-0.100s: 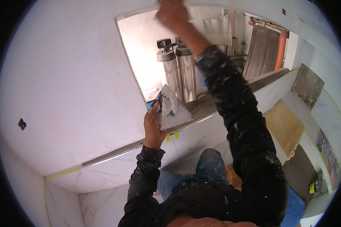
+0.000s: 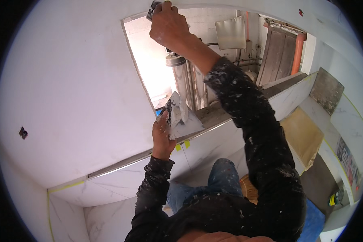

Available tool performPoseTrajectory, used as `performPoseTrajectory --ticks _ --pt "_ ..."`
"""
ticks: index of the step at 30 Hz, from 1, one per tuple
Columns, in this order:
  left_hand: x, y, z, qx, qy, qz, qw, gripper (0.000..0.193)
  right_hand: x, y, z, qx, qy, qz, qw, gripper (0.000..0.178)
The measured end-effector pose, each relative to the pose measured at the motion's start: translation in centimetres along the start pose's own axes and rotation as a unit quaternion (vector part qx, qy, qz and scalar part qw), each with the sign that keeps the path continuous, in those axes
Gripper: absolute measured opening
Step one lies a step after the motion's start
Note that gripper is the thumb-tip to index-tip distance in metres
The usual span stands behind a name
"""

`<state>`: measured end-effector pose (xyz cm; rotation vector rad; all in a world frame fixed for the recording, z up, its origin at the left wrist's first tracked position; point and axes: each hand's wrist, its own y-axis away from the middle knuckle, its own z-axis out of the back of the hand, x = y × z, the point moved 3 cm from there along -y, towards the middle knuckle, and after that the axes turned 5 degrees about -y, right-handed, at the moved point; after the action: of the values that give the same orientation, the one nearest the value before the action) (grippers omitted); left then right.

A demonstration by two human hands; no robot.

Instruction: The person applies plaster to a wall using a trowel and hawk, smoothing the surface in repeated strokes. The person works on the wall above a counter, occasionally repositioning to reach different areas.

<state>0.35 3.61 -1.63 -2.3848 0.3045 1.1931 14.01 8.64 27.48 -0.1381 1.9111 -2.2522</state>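
White paste (image 2: 184, 109) sits smeared on a flat plate (image 2: 192, 126) in the left hand (image 2: 162, 135); left grip wrapped round its near edge, thumb lying on top. Plate is just in front of the lower-left corner of the wall gap, over the ledge (image 2: 218, 115); whether it rests there, cannot tell. Probably held face-up to keep the paste aboard. Right hand (image 2: 169, 26) is raised to the gap's upper edge, fingers pinching a dark tool (image 2: 152, 11); contact with the white wall (image 2: 88, 80) unclear. High reach likely suits that upper edge, plate kept lower for reloading. Plate looks pale grey, pointed at its far corner, dark-streaked, crusted near the thumb.
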Motion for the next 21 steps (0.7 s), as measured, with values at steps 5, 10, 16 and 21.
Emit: performPoseTrajectory --ticks 5,10,16,21 --pt "0.5 1.4 3.6 0.025 -0.034 -0.062 0.997 0.036 -15.1 -2.7 2.6 -0.037 -0.051 -0.091 0.994 0.027" --pt "-1.6 4.7 6.3 -0.036 0.058 0.048 0.997 0.034 -22.3 -5.6 6.3 -0.097 0.247 0.121 0.956 0.018" --pt "0.1 3.4 5.9 -0.034 0.09 0.06 0.994 0.031 -1.5 -1.0 0.8 -0.09 -0.008 0.079 0.993 0.024" --pt "0.5 3.9 3.8 -0.014 -0.002 0.025 1.0 0.031 -3.4 2.9 5.1 -0.092 -0.145 0.081 0.982 0.026"
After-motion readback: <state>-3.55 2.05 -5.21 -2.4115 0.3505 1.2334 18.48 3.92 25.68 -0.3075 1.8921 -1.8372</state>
